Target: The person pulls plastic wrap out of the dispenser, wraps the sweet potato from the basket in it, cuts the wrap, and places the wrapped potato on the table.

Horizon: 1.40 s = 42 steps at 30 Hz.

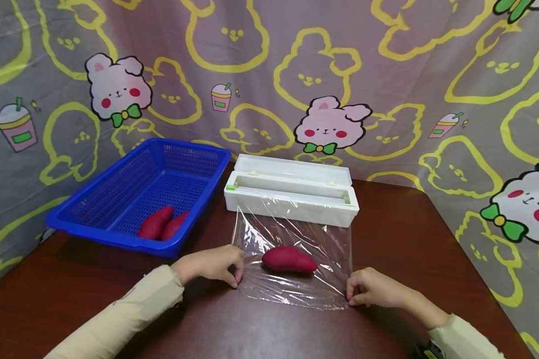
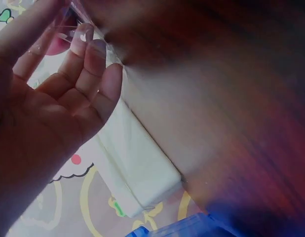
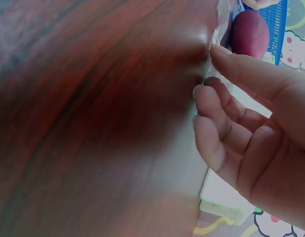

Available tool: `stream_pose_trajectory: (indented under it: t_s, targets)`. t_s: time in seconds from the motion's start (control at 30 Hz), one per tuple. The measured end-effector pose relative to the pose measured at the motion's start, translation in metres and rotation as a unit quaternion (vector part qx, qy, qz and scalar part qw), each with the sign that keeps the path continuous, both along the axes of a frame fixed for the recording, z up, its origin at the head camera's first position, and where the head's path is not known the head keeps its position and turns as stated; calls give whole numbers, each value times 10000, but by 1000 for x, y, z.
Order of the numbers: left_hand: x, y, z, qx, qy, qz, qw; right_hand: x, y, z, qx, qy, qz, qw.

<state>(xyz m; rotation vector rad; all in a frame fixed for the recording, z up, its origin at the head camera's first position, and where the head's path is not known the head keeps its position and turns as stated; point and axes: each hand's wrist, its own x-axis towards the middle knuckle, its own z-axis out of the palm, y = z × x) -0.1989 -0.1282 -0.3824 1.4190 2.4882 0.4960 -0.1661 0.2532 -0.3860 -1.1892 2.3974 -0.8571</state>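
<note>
Right of white box (image 1: 292,184): wide stretch of bare tabletop (image 1: 395,224), passable. Behind box: opened lid (image 1: 296,167), then patterned curtain (image 1: 323,17), barring way. Left of box: blue basket (image 1: 117,240), high-walled; narrow gap between. In front of box: plastic film (image 1: 292,291) blocks, red sweet potato (image 1: 289,260) atop, left hand (image 1: 217,262) and right hand (image 1: 377,289) pinching edges.

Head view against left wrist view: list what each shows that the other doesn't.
Only the head view: the right hand and two red sweet potatoes inside the blue basket.

Only the left wrist view: the palm side of the left hand.

Both: that hand, the basket, plastic film, white box, table, patterned backdrop.
</note>
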Motion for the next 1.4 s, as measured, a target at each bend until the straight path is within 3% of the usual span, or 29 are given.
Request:
stream_pose_trajectory:
  t_s: [0.13, 0.27, 0.37, 0.43, 0.57, 0.77, 0.87, 0.97, 1.1, 1.17, 1.27, 1.4]
  targets:
    - [-3, -4, -3, 485, -1, 35, 9988, -2, 2, -1, -255, 604, 38, 9978]
    - [-6, -10, -4, 1015, -11, 146, 9947, -5, 6, -2, -757, 1305, -89, 9885]
    - [-7, -12, -5, 1318, -243, 195, 9908, -6, 7, -3, -1087, 1470, -117, 9831]
    - [-7, -13, -6, 1414, -412, 239, 9888, -7, 9, -4, -1252, 1302, -66, 9835]
    - [-6, -14, -4, 1382, -716, 419, 9869, -10, 13, -5, -1568, 375, -39, 9869]
    - [-6, -13, -1, 1397, -835, 896, 9826, -15, 19, -6, -1942, -790, -234, 9775]
    - [-6, -12, 0, 1716, -1414, 1397, 9649, -17, 19, -4, -2107, -1273, -413, 9684]
    - [-5, -8, 0, 2080, -1932, 2141, 9347, -19, 18, -3, -2180, -1496, -569, 9627]
    - [-5, 0, 1, 2315, -1862, 2892, 9100, -22, 14, -2, -2202, -1464, -854, 9606]
    - [-6, 3, 1, 2398, -1708, 3101, 9040, -23, 12, -3, -2287, -1461, -958, 9577]
    - [-7, 6, 1, 2727, -1854, 3197, 8883, -25, 8, -3, -2431, -1379, -997, 9549]
    - [-9, 10, 1, 2889, -1716, 3075, 8903, -29, 4, -3, -2292, -855, -992, 9645]
